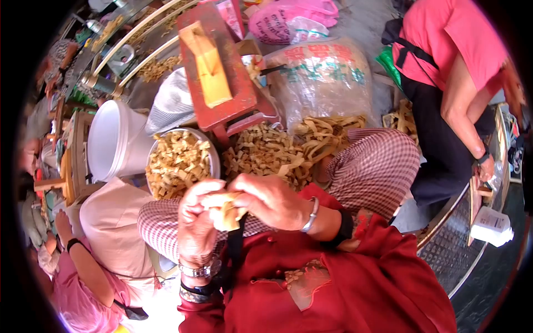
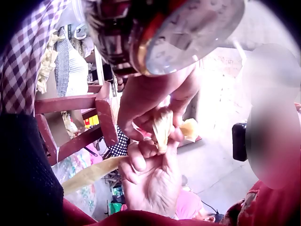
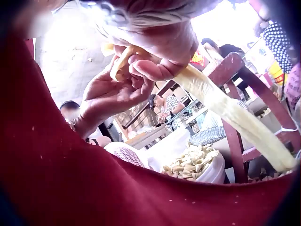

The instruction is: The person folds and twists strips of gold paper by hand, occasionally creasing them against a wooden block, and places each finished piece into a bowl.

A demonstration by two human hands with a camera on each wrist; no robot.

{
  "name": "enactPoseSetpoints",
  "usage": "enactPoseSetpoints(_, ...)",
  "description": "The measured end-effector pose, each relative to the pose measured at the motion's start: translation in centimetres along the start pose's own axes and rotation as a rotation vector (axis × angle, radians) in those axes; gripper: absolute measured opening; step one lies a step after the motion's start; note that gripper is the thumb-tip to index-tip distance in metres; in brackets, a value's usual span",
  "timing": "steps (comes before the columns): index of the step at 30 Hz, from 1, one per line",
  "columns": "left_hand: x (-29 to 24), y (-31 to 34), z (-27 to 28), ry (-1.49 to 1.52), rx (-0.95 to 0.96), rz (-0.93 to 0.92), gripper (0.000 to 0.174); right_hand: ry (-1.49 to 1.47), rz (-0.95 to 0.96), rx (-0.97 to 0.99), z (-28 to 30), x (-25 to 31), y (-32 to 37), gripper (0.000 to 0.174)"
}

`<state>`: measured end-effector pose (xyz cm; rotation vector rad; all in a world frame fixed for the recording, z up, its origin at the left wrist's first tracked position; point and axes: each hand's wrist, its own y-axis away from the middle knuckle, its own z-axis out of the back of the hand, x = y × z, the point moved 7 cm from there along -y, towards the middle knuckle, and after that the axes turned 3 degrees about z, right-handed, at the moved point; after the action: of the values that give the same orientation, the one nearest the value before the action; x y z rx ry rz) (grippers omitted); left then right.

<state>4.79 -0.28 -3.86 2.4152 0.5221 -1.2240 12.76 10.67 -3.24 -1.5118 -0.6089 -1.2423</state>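
Close in front of the chest, both hands meet on one pale yellow, flat, bendy strip [image 1: 229,215]. My left hand [image 1: 197,222], with a watch at its wrist, pinches the folded part between thumb and fingers. Over it curls my right hand [image 1: 275,200], a silver bangle at its wrist, also pinching the strip. A looped end of the strip [image 3: 123,63] shows between the fingers in the right wrist view. Its long flat tail [image 3: 230,113] hangs out past the right hand. Just beyond the hands, a white tub [image 1: 215,161] is heaped with short knotted yellow pieces [image 1: 177,166].
More pieces and loose strips [image 1: 277,152] lie in a pile beside the tub. Behind stands a red wooden bench [image 1: 244,94] bearing a yellow wooden block [image 1: 214,83]. A clear plastic sack [image 1: 327,83] and white bucket [image 1: 114,141] flank it. Other people [image 1: 452,94] sit at both sides.
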Motion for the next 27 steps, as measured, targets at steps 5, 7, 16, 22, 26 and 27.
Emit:
enactPoseSetpoints(5, -1.4, -0.4, -2.2, -0.921, 0.008, -0.241, 0.046, -0.128, -0.137, 0.096, -0.1, -2.3, 1.0, 0.021)
enactPoseSetpoints(7, -1.4, -0.6, -2.8, -1.048, 0.032, -0.268, 0.045, -0.033, -0.129, 0.132, -0.4, -2.6, 1.2, 0.020)
enactPoseSetpoints(16, 2.1, -0.4, -1.6, 0.021, 0.051, 0.141, 0.056, -0.101, -0.239, -0.109, 0.7, -2.0, 1.3, 0.027)
enactPoseSetpoints(22, 2.1, -0.5, -0.8, 0.229, 0.089, 0.179, 0.046, 0.090, -0.214, -0.093, 3.7, -2.5, 2.5, 0.020)
enactPoseSetpoints(26, 0.5, -0.3, 1.3, 0.365, 0.035, 0.091, 0.042, 0.120, -0.288, -0.090, 7.1, -3.2, 3.3, 0.022)
enactPoseSetpoints(27, 0.3, -0.4, 1.6, 0.328, -0.001, 0.085, 0.043, 0.186, -0.301, -0.025, 7.0, -2.9, 3.1, 0.022)
